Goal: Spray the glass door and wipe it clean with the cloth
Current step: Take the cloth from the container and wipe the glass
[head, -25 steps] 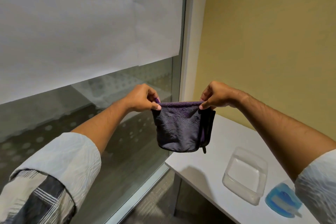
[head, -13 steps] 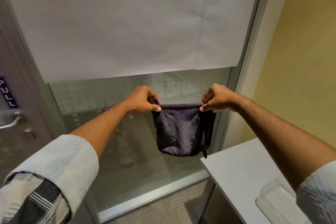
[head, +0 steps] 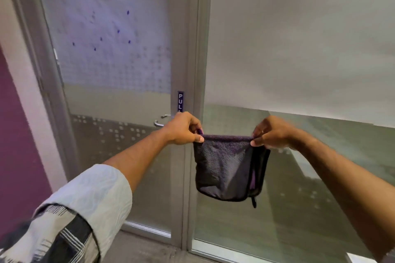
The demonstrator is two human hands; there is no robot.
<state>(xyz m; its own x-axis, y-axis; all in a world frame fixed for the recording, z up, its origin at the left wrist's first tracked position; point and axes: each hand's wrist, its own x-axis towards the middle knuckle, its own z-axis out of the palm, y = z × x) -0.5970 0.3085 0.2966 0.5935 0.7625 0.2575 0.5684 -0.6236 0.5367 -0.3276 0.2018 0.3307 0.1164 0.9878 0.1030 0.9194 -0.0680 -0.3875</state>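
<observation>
Left hand (head: 184, 129) and right hand (head: 270, 134) each pinch a top corner of the dark purple terry cloth (head: 226, 166), hanging folded before the frosted, dotted glass door (head: 115, 66).

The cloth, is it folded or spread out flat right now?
Folded. The cloth hangs doubled from its top edge, pinched between the left hand and the right hand, with a second layer showing at its right side.

I count two hands of mine, my left hand (head: 184, 129) and my right hand (head: 271, 133), one dark cloth (head: 226, 168), one glass door (head: 115, 74), one door handle (head: 161, 120), one blue sign (head: 180, 101).
</observation>
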